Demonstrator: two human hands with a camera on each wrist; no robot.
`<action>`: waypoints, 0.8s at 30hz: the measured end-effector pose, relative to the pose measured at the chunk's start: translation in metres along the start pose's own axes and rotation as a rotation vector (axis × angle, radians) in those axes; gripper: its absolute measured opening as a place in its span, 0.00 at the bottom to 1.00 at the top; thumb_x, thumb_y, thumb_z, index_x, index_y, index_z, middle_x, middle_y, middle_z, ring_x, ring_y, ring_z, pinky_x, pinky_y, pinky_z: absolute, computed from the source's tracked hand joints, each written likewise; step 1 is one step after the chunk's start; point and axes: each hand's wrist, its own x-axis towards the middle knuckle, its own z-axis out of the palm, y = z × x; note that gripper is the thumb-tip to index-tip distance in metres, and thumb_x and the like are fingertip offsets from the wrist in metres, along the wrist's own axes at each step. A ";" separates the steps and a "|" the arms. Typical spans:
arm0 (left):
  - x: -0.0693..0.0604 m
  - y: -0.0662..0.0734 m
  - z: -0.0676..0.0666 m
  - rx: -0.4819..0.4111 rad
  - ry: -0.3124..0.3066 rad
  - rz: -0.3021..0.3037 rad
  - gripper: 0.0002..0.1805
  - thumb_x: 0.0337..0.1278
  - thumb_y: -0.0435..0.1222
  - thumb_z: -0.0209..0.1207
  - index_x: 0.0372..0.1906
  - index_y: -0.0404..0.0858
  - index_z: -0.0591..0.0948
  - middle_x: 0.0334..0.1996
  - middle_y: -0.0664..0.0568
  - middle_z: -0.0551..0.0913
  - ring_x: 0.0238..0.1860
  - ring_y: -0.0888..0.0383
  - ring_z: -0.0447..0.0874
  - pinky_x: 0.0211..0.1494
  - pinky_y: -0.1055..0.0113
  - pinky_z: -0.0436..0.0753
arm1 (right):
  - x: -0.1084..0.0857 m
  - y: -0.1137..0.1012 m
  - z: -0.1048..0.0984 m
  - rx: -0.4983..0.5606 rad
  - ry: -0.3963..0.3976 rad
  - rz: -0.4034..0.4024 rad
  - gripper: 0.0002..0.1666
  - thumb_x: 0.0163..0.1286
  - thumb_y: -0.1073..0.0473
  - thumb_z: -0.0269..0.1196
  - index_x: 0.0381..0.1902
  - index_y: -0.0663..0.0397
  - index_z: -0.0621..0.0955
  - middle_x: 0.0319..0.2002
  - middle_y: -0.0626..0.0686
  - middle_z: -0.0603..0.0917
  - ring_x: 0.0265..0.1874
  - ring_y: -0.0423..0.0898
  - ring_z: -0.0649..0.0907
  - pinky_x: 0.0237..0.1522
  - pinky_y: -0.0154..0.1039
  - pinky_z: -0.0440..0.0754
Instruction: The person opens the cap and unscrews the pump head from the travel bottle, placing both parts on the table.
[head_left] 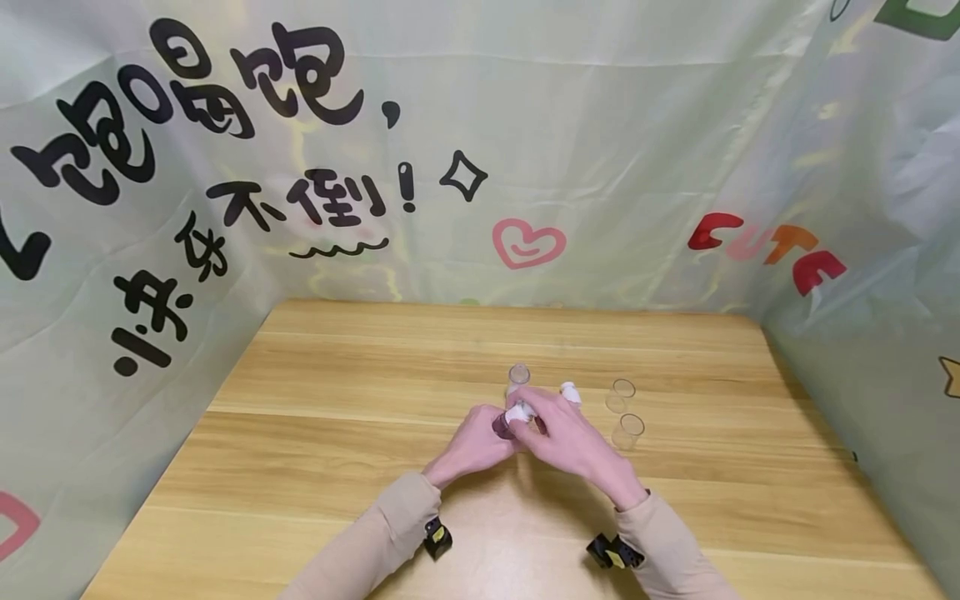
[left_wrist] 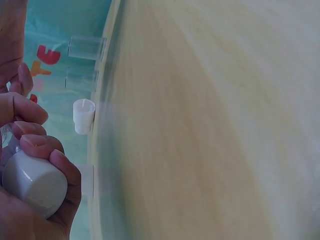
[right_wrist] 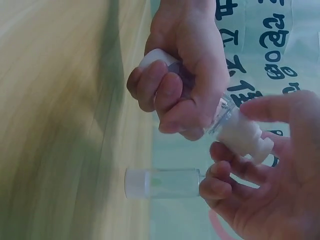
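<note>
My left hand (head_left: pixel 480 440) grips a small clear bottle with a white base (left_wrist: pixel 35 182), its fingers curled round the body. The bottle is tilted, its base toward the left wrist camera. At its neck, the fingers and thumb of my right hand (head_left: pixel 566 432) hold a white pump top (right_wrist: pixel 242 136). Whether the top is screwed on or loose on the neck, I cannot tell. Just beyond the hands a second clear bottle with a white base (right_wrist: pixel 172 183) stands upright on the table.
Right of the standing bottle is another white pump top (head_left: pixel 570 393). Two clear cylindrical covers (head_left: pixel 628 432) stand farther right, one behind the other. The wooden table (head_left: pixel 337 375) is bounded by printed cloth (head_left: pixel 600 150) at the back and sides.
</note>
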 end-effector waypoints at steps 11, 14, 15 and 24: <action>0.000 0.001 0.001 0.006 -0.005 -0.008 0.08 0.52 0.38 0.64 0.22 0.41 0.81 0.14 0.64 0.70 0.17 0.70 0.65 0.22 0.77 0.68 | -0.001 0.001 -0.001 -0.030 0.028 -0.002 0.04 0.69 0.56 0.63 0.41 0.43 0.82 0.31 0.42 0.83 0.25 0.37 0.75 0.27 0.27 0.72; 0.000 0.001 0.001 -0.012 -0.009 -0.010 0.08 0.53 0.37 0.64 0.22 0.40 0.81 0.14 0.63 0.70 0.17 0.70 0.64 0.22 0.77 0.67 | -0.002 0.001 -0.001 -0.005 0.000 0.040 0.08 0.70 0.51 0.63 0.45 0.43 0.80 0.34 0.43 0.83 0.27 0.38 0.76 0.29 0.28 0.73; 0.000 0.001 0.001 -0.015 -0.009 -0.012 0.08 0.53 0.37 0.64 0.23 0.40 0.81 0.15 0.64 0.71 0.18 0.70 0.65 0.23 0.77 0.69 | -0.001 0.001 -0.002 -0.005 -0.012 0.055 0.09 0.71 0.49 0.62 0.45 0.42 0.80 0.31 0.43 0.82 0.26 0.37 0.75 0.27 0.28 0.72; 0.001 0.002 0.001 0.041 -0.019 0.026 0.06 0.54 0.37 0.63 0.25 0.40 0.82 0.15 0.63 0.71 0.18 0.71 0.65 0.22 0.77 0.69 | 0.000 0.002 -0.002 0.007 -0.001 0.029 0.03 0.70 0.54 0.63 0.40 0.43 0.81 0.27 0.39 0.81 0.25 0.36 0.74 0.27 0.28 0.73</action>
